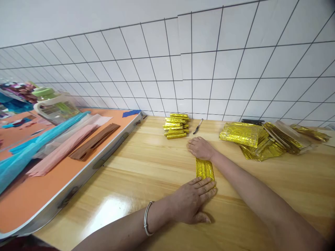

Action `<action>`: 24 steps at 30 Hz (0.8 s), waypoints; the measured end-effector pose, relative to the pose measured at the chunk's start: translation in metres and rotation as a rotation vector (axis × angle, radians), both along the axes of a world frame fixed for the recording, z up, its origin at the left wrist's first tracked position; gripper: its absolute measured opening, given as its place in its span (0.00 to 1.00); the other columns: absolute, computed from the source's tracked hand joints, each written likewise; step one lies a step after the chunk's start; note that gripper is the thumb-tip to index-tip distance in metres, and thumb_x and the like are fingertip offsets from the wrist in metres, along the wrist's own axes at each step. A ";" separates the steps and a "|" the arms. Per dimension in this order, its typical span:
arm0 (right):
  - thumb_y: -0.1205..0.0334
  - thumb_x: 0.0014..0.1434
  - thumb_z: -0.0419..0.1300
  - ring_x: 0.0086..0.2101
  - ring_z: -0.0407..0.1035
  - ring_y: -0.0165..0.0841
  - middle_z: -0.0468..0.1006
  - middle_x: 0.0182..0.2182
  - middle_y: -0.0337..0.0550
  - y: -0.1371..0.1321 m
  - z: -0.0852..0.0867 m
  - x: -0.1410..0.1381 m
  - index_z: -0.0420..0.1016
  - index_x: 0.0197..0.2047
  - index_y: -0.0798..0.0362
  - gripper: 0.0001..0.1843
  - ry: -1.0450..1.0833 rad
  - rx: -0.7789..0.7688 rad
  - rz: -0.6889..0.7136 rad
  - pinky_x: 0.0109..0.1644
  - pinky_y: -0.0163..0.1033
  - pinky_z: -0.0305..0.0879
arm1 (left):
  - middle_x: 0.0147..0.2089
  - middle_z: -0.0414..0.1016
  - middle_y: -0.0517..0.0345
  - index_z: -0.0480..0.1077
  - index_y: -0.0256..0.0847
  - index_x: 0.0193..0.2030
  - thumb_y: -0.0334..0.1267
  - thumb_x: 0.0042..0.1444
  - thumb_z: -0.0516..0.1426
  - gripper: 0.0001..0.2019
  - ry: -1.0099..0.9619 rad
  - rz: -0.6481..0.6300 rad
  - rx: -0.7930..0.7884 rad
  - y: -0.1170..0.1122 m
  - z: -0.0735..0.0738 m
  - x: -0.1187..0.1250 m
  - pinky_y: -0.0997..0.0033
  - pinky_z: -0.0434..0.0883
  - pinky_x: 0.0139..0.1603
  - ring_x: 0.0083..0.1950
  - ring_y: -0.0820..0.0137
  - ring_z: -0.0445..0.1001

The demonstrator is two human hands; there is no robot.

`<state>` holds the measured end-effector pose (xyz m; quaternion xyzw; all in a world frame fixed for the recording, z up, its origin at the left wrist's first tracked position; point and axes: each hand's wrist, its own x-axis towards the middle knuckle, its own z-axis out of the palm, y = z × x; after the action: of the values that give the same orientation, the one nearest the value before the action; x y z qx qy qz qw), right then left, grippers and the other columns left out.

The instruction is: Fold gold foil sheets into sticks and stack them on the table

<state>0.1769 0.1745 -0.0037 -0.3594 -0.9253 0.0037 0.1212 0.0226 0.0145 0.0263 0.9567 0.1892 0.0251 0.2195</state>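
Note:
A crinkled strip of gold foil (205, 169) lies on the wooden table in front of me. My left hand (192, 198), with a silver bangle at the wrist, rests flat over its near end, fingers stretched out and thumb apart. Across the far end lies my right hand (201, 148), palm down with its fingers extended to the left; what is under the palm is hidden. Beyond it, near the wall, a small stack of folded gold foil strips (176, 126) sits beside a dark-tipped pen (198, 126).
To the right, a pile of gold foil sheets (240, 134) spreads along the wall, with a black object (252, 121) behind. An orange-topped table (115, 116) on the left bears blue, pink and brown crepe paper (95, 141), plus a clear plastic container (59, 106). White tiles (204, 66) line the back.

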 end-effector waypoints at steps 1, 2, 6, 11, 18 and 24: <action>0.55 0.65 0.45 0.51 0.62 0.40 0.73 0.49 0.53 0.003 0.003 0.001 0.73 0.47 0.55 0.20 0.006 0.001 -0.007 0.56 0.47 0.50 | 0.70 0.41 0.44 0.43 0.35 0.68 0.59 0.58 0.46 0.39 -0.004 0.001 0.007 0.000 0.001 0.000 0.55 0.43 0.69 0.70 0.55 0.40; 0.56 0.65 0.44 0.51 0.62 0.40 0.74 0.48 0.53 0.006 0.006 0.003 0.74 0.47 0.55 0.21 0.016 0.004 -0.019 0.56 0.47 0.51 | 0.70 0.42 0.44 0.44 0.35 0.68 0.59 0.58 0.46 0.39 -0.007 0.004 0.016 -0.001 0.001 0.000 0.55 0.43 0.68 0.70 0.55 0.41; 0.57 0.67 0.39 0.52 0.61 0.40 0.72 0.51 0.52 -0.002 0.021 0.018 0.72 0.50 0.55 0.24 0.071 0.024 -0.094 0.56 0.48 0.54 | 0.70 0.44 0.45 0.45 0.35 0.68 0.59 0.58 0.47 0.38 -0.024 0.009 0.048 -0.003 0.003 -0.002 0.56 0.44 0.68 0.70 0.56 0.42; 0.53 0.67 0.37 0.60 0.53 0.36 0.62 0.61 0.44 -0.074 0.023 0.042 0.61 0.61 0.51 0.26 0.083 -0.015 -0.093 0.63 0.47 0.50 | 0.69 0.46 0.44 0.46 0.34 0.67 0.59 0.58 0.46 0.38 -0.064 0.008 0.073 -0.002 -0.002 -0.003 0.58 0.42 0.69 0.70 0.57 0.43; 0.49 0.65 0.41 0.65 0.35 0.39 0.37 0.67 0.40 -0.121 0.004 0.056 0.35 0.69 0.48 0.33 -0.090 -0.324 0.118 0.67 0.50 0.40 | 0.66 0.55 0.43 0.49 0.33 0.66 0.59 0.57 0.49 0.38 -0.077 0.015 0.105 0.001 -0.006 -0.002 0.58 0.40 0.69 0.68 0.58 0.49; 0.49 0.66 0.39 0.65 0.34 0.37 0.38 0.67 0.38 -0.094 0.004 0.052 0.34 0.68 0.46 0.31 -0.075 -0.322 0.102 0.67 0.50 0.38 | 0.68 0.47 0.43 0.46 0.32 0.67 0.59 0.58 0.47 0.39 -0.060 0.037 0.081 -0.003 -0.001 -0.003 0.58 0.41 0.69 0.70 0.56 0.42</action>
<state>0.2289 0.0804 0.0006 -0.3265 -0.9337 0.1446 0.0272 0.0199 0.0115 0.0249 0.9600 0.1990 0.0655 0.1856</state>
